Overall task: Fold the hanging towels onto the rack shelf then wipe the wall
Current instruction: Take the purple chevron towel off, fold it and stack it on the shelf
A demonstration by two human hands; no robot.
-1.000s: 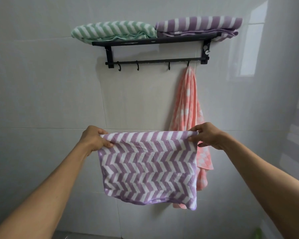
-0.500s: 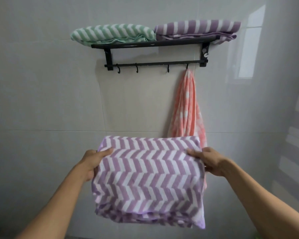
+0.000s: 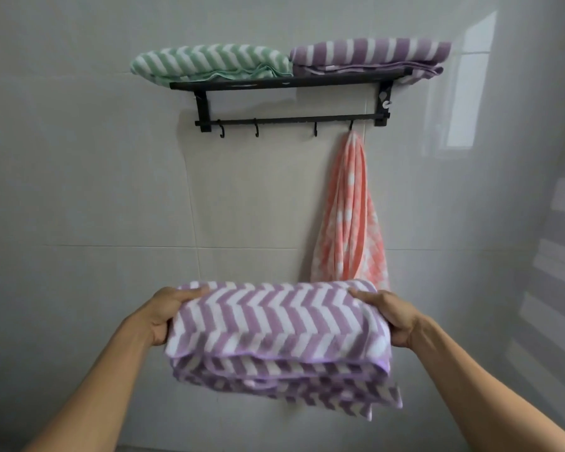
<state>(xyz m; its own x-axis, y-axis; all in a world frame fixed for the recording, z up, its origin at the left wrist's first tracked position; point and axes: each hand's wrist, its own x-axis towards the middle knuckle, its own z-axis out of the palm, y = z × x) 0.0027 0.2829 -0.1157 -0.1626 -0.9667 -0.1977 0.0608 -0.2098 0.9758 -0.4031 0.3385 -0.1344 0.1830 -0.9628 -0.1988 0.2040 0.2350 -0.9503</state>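
A purple-and-white chevron towel (image 3: 278,334), folded into a thick bundle, lies between my hands below the rack. My left hand (image 3: 163,314) grips its left end and my right hand (image 3: 395,318) grips its right end. Loose layers sag beneath the fold. Up on the wall, the black rack shelf (image 3: 287,83) carries a folded green striped towel (image 3: 209,62) on the left and a folded purple striped towel (image 3: 369,53) on the right. A pink-and-white towel (image 3: 351,220) hangs from the rightmost hook, its lower end hidden behind the held towel.
Under the shelf runs a black bar with several hooks (image 3: 256,128), three of them bare. The white tiled wall (image 3: 88,190) surrounds the rack. A bright window reflection (image 3: 470,79) shows on the glossy tiles at the right.
The purple towel hung flat from its top edge; it has been folded over again into a thick horizontal bundle, and my hands have dropped lower, gripping its ends.
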